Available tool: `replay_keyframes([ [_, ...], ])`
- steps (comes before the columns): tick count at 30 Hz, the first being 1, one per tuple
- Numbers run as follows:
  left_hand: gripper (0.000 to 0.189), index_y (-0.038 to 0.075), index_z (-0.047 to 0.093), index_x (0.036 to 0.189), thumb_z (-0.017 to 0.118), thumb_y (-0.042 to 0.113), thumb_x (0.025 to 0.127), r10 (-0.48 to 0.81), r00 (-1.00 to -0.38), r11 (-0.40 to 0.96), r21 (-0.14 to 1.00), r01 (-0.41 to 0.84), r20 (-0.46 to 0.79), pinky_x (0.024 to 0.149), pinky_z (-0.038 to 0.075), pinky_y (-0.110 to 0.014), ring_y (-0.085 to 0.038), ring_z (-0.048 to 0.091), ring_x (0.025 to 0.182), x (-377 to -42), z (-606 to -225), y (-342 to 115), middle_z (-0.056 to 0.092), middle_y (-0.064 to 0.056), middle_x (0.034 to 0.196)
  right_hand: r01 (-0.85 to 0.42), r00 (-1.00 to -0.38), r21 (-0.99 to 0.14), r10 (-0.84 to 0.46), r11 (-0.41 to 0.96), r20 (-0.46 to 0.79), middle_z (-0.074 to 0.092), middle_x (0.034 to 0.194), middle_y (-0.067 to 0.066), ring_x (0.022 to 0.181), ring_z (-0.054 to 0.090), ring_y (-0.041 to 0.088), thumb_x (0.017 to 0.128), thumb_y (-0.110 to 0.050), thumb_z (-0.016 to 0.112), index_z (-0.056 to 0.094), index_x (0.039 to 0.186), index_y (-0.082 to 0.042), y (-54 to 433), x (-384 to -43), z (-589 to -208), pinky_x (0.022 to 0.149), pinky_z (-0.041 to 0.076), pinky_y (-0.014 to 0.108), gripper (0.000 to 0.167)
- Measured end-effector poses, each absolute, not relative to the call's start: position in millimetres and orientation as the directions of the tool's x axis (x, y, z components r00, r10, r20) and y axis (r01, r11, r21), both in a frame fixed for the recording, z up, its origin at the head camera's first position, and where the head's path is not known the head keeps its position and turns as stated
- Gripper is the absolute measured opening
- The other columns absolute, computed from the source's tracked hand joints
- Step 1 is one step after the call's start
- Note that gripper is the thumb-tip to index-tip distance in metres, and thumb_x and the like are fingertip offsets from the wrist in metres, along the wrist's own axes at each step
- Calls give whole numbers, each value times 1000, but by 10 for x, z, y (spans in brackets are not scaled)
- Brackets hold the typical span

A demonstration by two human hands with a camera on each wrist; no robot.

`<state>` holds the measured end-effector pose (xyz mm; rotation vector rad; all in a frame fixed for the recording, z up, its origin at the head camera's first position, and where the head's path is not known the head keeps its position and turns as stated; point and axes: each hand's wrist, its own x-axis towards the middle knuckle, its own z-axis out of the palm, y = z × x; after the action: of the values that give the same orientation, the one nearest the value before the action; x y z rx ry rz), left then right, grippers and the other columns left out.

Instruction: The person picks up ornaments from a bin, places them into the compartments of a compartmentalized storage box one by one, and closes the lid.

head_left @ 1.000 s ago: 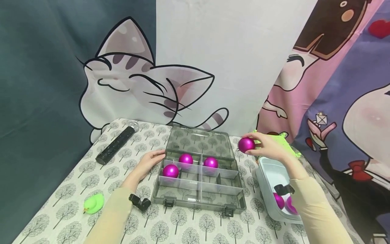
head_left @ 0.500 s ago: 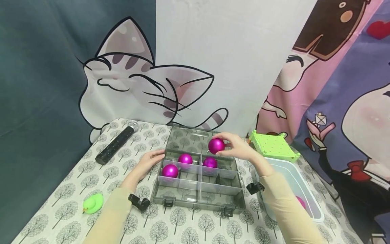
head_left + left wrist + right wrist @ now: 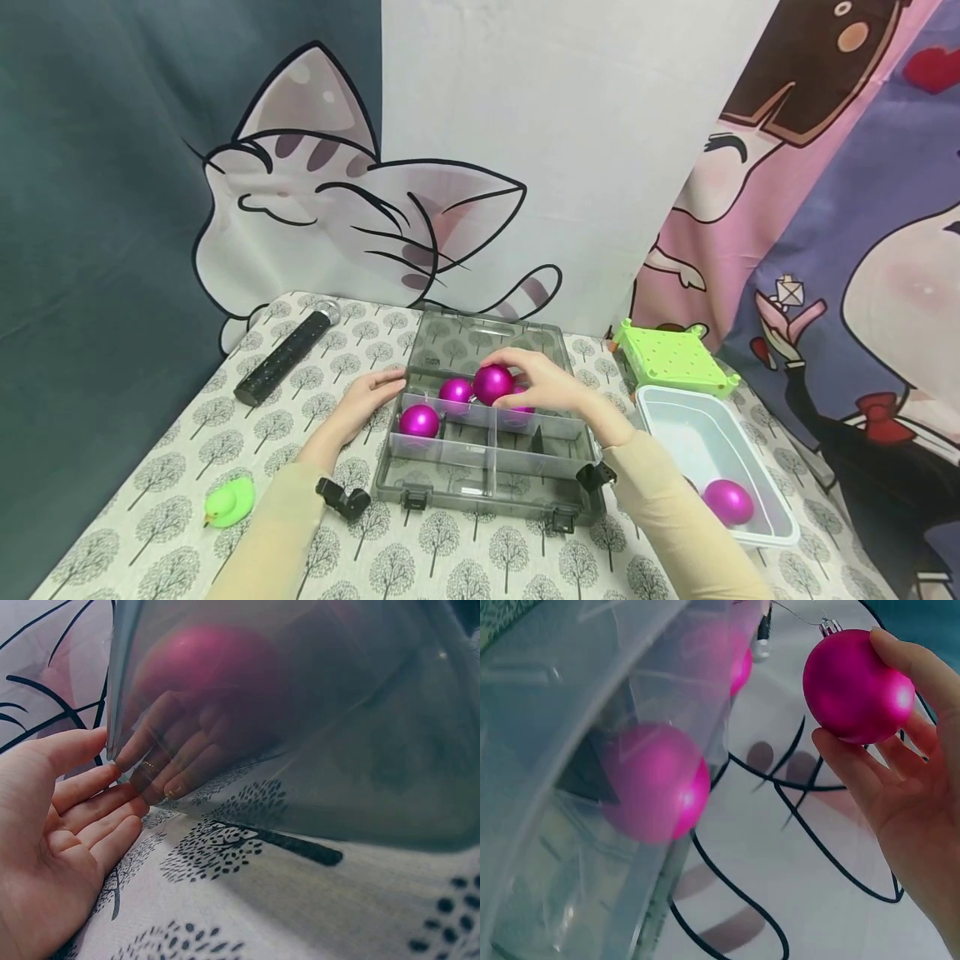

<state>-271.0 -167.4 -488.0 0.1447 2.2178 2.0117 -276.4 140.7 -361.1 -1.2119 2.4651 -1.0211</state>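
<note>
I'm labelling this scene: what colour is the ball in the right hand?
Magenta; the ball in the right hand shows best in the right wrist view.

No word, brand or number can be read in any of the three views. The open lid (image 3: 457, 331) of the clear grey, rectangular plastic compartment case (image 3: 491, 502) carries a small dark mark (image 3: 432, 362) at its eight o'clock – too small to make out. A short pale strip (image 3: 472, 490) toward the case's seven o'clock may be a label or a glint – that cannot be told. At the head view's two o'clock, a solid red heart sign (image 3: 933, 69) stands on the purple printed fabric backdrop (image 3: 892, 158).
</note>
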Motion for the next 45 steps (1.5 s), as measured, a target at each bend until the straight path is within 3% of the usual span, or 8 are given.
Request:
replay_keyframes([
  [12,56,-6,40,144,57,21,98,175,-984,83,996,-26,-40,119,30,-43,-36,34,143,-2695,-4857,-1679,35,-24,154,-735,-548,-506,-835,452,51,63,128,10,105,62,19,80,-24,78,58,129,-8,1212,-2710,-3737,87,55,23,55],
  [17,56,-6,40,144,57,22,99,178,-983,83,996,-25,-39,119,30,-43,-36,35,143,-2697,-4858,-1672,35,-23,154,-752,-521,-489,-853,442,31,65,124,10,104,64,19,79,-24,78,58,128,-6,1187,-2697,-3769,85,55,21,56],
  [45,55,-6,41,143,57,20,98,171,-984,83,996,-29,-43,118,32,-42,-36,38,141,-2732,-4901,-1675,38,-24,152,-722,-545,-462,-835,516,-80,64,127,6,111,63,20,76,-16,81,59,127,-7,1142,-2627,-3837,96,52,29,57],
])
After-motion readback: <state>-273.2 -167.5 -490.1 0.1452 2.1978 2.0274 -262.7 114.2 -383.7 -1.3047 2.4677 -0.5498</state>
